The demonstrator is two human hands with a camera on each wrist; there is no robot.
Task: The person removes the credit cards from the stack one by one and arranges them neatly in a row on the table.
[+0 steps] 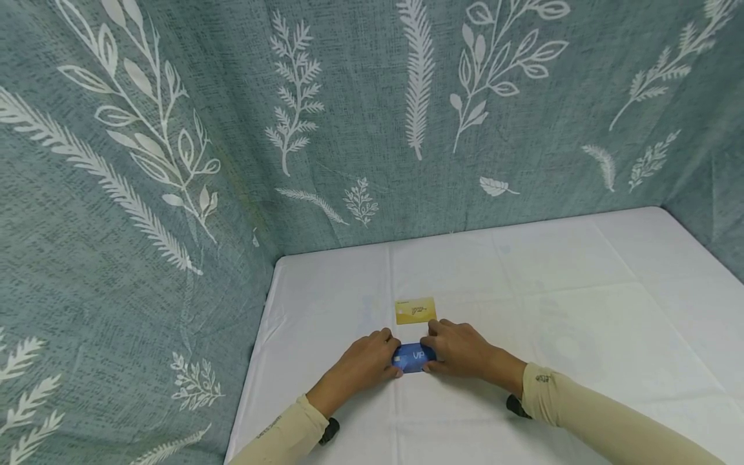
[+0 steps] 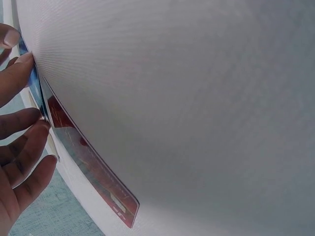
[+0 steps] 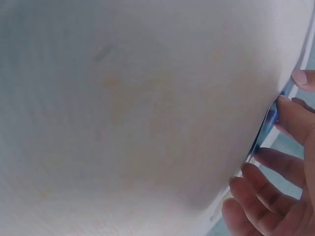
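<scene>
Monitoring remotely, I see the left hand (image 1: 365,361) and right hand (image 1: 463,351), fingers pinching opposite ends of the blue card (image 1: 411,358), just nearer than the yellow card (image 1: 415,310) on the bench (image 1: 581,336). The left wrist view shows a red card (image 2: 93,162) near the left fingers.

This looks like a curtained-off booth: leaf-print hangings (image 1: 360,123) line three sides of a white-covered table (image 1: 558,278).

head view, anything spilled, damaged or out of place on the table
Nothing plainly stands out: the yellow card lies flat on the creased white tablecloth, no spill shows, and the blue VIP card, held by the left hand and right hand, shows no obvious damage.
</scene>
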